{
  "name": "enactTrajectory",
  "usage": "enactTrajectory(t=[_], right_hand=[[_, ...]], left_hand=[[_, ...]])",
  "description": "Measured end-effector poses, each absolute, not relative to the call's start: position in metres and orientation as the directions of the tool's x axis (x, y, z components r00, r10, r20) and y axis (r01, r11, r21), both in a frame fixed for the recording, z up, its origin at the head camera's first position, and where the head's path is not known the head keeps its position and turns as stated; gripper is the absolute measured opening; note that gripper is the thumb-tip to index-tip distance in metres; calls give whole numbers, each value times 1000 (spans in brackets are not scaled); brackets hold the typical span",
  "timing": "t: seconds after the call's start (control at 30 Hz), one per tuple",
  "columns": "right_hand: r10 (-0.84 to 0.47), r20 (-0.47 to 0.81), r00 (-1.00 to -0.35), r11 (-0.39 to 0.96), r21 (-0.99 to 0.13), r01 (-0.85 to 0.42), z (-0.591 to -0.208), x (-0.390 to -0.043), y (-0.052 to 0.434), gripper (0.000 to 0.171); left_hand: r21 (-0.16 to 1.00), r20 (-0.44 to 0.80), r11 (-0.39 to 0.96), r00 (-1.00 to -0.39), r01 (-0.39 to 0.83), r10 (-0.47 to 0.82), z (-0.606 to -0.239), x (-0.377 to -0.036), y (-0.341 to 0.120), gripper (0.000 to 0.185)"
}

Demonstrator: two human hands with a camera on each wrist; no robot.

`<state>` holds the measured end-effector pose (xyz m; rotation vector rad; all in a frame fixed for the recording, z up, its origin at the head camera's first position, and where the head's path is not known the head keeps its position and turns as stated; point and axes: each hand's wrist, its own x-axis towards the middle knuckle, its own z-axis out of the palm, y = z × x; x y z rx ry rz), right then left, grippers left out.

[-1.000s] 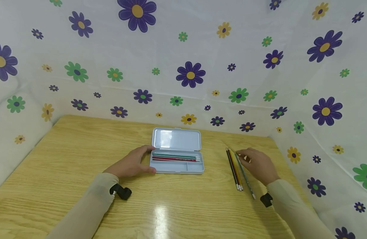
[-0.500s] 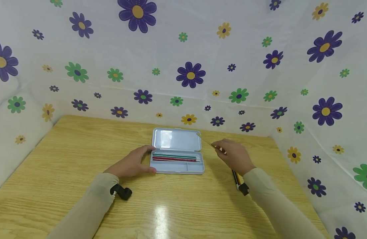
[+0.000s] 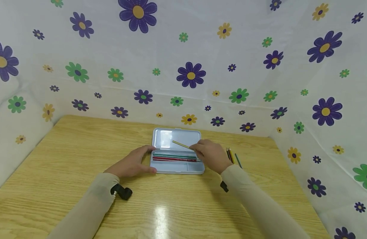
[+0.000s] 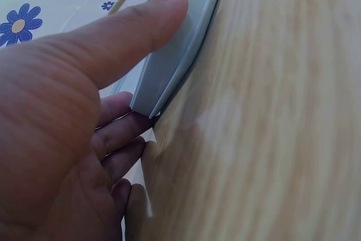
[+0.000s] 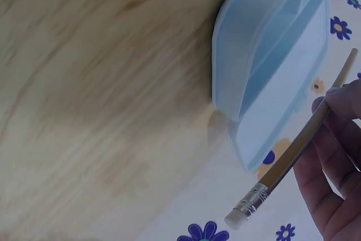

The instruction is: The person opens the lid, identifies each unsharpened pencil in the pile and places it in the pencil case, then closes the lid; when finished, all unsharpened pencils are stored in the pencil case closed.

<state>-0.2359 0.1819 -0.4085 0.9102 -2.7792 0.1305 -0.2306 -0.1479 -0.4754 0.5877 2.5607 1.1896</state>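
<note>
A light-blue pencil case (image 3: pixel 171 167) lies with its lid (image 3: pixel 162 139) folded back. Red pencils (image 3: pixel 171 159) and green pencils (image 3: pixel 171 155) fill its long compartment. At its left end my left hand (image 3: pixel 131 162) holds the case, thumb at the front corner and fingers at the back; the left wrist view shows the thumb (image 4: pixel 152 23) along the case's side. Above the case's right part, my right hand (image 3: pixel 211 156) pinches a yellow pencil (image 3: pixel 181 145). The right wrist view shows this pencil's white eraser (image 5: pixel 236 218) and metal band, with the fingers farther along the shaft.
On the wooden table (image 3: pixel 82 149), right of the case, lie several black and yellow pencils (image 3: pixel 230 155) and a separate green pencil (image 3: pixel 238 160), partly hidden by the right forearm. A flowered cloth (image 3: pixel 159 49) hangs behind and at both sides.
My right hand has lifted the yellow pencil from beside the pencils at right and carried it left over the case. My left hand has stayed at the case's end.
</note>
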Motion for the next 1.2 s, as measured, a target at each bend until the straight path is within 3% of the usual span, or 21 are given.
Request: enactTrajectory(t=[0.9, 1.2], right_hand=[[-609, 40, -792, 791, -51, -610, -428, -246, 128, 21], [-627, 36, -778, 775, -73, -628, -430, -247, 127, 20]], left_hand=[[779, -57, 575, -886, 248, 460, -480, -233, -149, 97], [779, -61, 579, -889, 241, 454, -478, -233, -148, 98]])
